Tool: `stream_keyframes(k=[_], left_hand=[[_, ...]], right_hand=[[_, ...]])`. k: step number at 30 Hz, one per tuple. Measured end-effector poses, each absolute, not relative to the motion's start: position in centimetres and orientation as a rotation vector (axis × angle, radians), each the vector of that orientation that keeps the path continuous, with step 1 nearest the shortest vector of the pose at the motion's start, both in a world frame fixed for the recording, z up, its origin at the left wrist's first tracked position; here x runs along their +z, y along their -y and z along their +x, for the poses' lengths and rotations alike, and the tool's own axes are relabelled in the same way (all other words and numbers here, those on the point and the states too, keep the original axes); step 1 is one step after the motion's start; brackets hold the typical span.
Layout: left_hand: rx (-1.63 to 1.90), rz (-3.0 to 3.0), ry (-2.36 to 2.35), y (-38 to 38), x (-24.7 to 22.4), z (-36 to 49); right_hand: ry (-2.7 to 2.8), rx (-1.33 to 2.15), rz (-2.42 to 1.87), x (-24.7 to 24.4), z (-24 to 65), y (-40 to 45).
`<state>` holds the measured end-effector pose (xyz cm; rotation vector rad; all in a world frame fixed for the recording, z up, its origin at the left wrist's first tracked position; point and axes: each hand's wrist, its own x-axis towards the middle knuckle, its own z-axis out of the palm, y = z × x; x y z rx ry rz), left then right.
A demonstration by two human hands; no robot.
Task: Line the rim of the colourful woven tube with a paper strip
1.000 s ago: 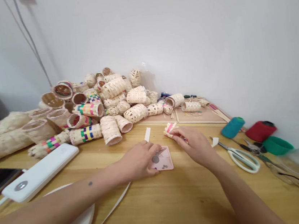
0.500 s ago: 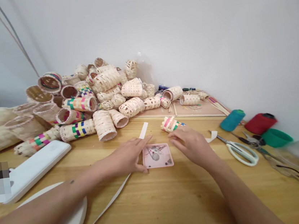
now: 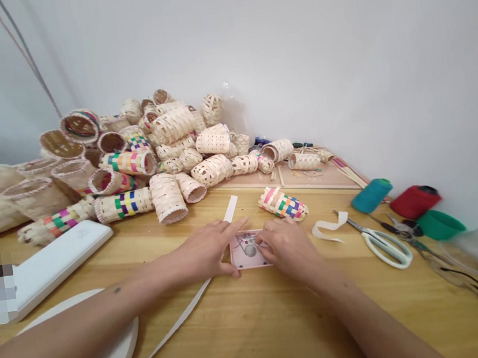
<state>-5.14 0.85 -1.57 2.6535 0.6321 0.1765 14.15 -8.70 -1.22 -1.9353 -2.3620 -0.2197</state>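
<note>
Fingertips of my right hand (image 3: 289,248) are drawn close together over the right side of the small pink tray (image 3: 238,254); I cannot tell whether something is pinched between them, since the hand itself hides that spot. My left hand (image 3: 206,250) lies palm down at the tray's left side, the thumb spread wide from the fingers. The tray sits flat on the wooden table (image 3: 249,329) between my two hands, with thin metal pieces (image 3: 244,238) and a round grey disc (image 3: 250,251) inside it.

Just beyond my right hand rests a colourful woven tube (image 3: 283,204), lying on its side. A pale strip (image 3: 230,208) sticks out past my left hand, and a long pale band (image 3: 178,321) runs from that hand's near side toward me. Right of my right hand are a curled ribbon (image 3: 332,227), then the white-handled scissors (image 3: 387,248), and behind those the blue spool (image 3: 372,196), red spool (image 3: 414,204) and green spool (image 3: 440,225). Beyond my left hand, and off to its left, a big pile of woven baskets (image 3: 171,124) is heaped up. Nearer that forearm are a white power bank (image 3: 64,264) and a round white board (image 3: 107,349).
</note>
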Motion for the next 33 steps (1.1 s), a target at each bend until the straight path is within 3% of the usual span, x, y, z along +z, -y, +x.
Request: stream_keyframes(k=[19,33], left_hand=[[0.145,2.724,-0.617,-1.2,-1.8,-5.4],[0.101,2.720,-0.626,-1.0,-1.5,-5.2]], right_hand=[[2.166,-0.125,-1.767,-1.0,16.9,8.8],[2.437,-0.488,-1.842,-2.7,13.8,7.7]])
